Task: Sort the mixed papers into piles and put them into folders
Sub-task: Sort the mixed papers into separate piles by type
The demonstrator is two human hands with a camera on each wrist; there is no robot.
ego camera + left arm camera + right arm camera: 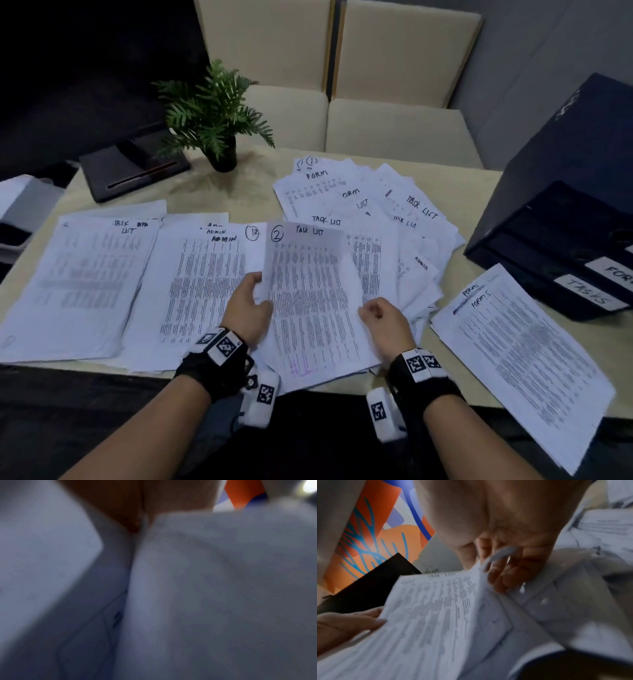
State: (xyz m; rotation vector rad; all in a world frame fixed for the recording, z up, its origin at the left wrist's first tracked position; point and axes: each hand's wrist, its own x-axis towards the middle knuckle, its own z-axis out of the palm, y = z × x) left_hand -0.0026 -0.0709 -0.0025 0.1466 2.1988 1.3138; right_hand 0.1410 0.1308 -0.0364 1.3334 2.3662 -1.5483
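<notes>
Pinching a task-list sheet (311, 301), left hand (248, 306) and right hand (383, 318) hover over a paper-strewn beige table (219, 192); cream chairs (394, 85) behind.

My sheet (313, 301): thin matt paper w/ print. Bench (212, 192) behind it pale, matt. Folders (548, 240) right of it dark, smooth, w/ white paper labels (587, 294).

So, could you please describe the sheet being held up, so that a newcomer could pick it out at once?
On the beige table, look at the near edge, between the Admin pile and the fanned loose papers. There the left hand and right hand hold one sheet raised by its side edges. It alone is lifted, with a circled 2 beside its TASK LIST heading.
</notes>
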